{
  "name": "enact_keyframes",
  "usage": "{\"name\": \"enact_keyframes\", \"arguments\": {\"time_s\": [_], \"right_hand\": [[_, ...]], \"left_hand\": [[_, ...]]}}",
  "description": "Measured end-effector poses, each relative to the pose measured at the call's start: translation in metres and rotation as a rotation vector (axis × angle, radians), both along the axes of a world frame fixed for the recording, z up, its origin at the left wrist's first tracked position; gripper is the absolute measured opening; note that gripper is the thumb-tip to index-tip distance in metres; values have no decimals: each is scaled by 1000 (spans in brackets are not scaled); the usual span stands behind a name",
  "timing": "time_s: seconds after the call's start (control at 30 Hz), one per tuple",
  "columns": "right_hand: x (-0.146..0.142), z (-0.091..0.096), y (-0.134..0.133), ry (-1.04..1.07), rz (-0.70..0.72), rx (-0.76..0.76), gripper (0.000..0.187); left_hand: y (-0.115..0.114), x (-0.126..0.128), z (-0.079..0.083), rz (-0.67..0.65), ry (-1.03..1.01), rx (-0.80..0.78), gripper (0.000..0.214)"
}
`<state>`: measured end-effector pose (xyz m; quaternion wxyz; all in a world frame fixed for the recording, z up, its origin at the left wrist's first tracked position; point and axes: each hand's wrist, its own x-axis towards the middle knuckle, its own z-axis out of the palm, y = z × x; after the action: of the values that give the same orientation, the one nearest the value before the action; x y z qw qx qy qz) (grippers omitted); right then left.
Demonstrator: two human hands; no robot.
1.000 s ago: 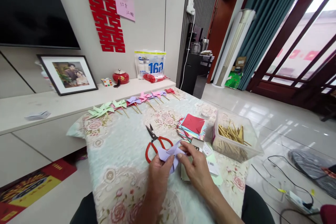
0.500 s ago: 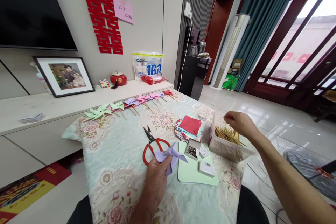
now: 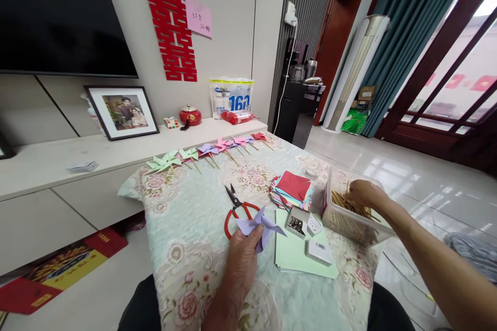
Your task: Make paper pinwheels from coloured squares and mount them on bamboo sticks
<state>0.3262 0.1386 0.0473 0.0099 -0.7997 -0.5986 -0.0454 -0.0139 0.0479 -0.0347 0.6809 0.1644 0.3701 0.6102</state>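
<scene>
Lower centre, the left hand (image 3: 244,251) pinched a purple pinwheel (image 3: 267,226) — likely light, crushable, safest held centrally; the right hand (image 3: 365,194) couldn't be read.

Bare tablecloth (image 3: 198,207) leaves passage left of the scissors (image 3: 236,201), while the plastic box (image 3: 344,225) blocks the right.

Near the right edge of the floral-covered surface (image 3: 205,191), the fingertips of the right hand (image 3: 365,194) are hidden at the thin golden sticks (image 3: 340,199) in the clear plastic box (image 3: 341,225); whether one is gripped cannot be told. The lavender paper pinwheel (image 3: 267,230) is partly covered by the left hand (image 3: 243,251). The small silvery metal pieces (image 3: 296,225) are too tiny to be made out. The surface's near edge is cut off.
</scene>
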Motion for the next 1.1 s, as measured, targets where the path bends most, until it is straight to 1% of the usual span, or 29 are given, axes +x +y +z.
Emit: {"name": "enact_keyframes", "arguments": {"time_s": [0.07, 0.1, 0.17, 0.23, 0.27, 0.3, 0.33, 0.37, 0.43, 0.5, 0.57, 0.6, 0.67, 0.77, 0.87, 0.9, 0.93, 1.0, 1.07, 1.1], "right_hand": [[-3, 17, -3, -8, 49, 9, 28], [-6, 28, -6, -14, 70, 32, 29], [-20, 53, -14, -30, 105, 129, 26], [-43, 74, -25, -12, 165, 269, 27], [-59, 81, -31, 121, 248, 410, 27], [-76, 82, -36, 316, 342, 481, 28], [-96, 79, -41, 538, 438, 467, 29], [-115, 72, -44, 732, 514, 383, 29], [-153, 46, -46, 971, 587, 158, 25], [-184, 14, -44, 1159, 604, 62, 23], [-206, -15, -40, 1393, 583, -58, 20], [-213, -26, -38, 1427, 576, -76, 22], [-220, -41, -36, 1475, 555, -95, 27], [-217, -52, -36, 1497, 508, -58, 35], [-205, -57, -41, 1539, 434, 42, 51], [-201, -58, -43, 1571, 428, 55, 54], [-197, -58, -46, 1597, 450, 48, 56], [-194, -58, -51, 1597, 545, 10, 56], [-195, -56, -57, 1541, 641, -24, 49], [-197, -56, -59, 1525, 668, -42, 45]], "left_hand": [[0, 0, 1, 9, -30, 6, 32], [0, -1, 1, 8, -42, 17, 31], [-1, -2, 4, 0, -59, 39, 32], [-2, -3, 6, -7, -71, 56, 35], [-3, -3, 7, -9, -76, 63, 37], [-3, -4, 8, -10, -80, 72, 39], [-3, -4, 8, -9, -82, 83, 40], [-3, -5, 8, -9, -79, 96, 41], [-3, -7, 6, -25, -40, 135, 38], [-4, -8, 2, -59, 37, 184, 34], [-5, -9, -1, -98, 114, 232, 33], [-6, -8, -2, -107, 142, 253, 33], [-7, -8, -3, -110, 174, 278, 32], [-6, -7, -6, -62, 174, 249, 29], [-2, -6, -8, 23, 152, 190, 28], [-1, -6, -8, 49, 156, 174, 28], [1, -6, -8, 70, 169, 161, 28], [2, -7, -8, 108, 223, 139, 28], [3, -8, -8, 137, 291, 130, 29], [3, -8, -8, 151, 321, 129, 29]]}}
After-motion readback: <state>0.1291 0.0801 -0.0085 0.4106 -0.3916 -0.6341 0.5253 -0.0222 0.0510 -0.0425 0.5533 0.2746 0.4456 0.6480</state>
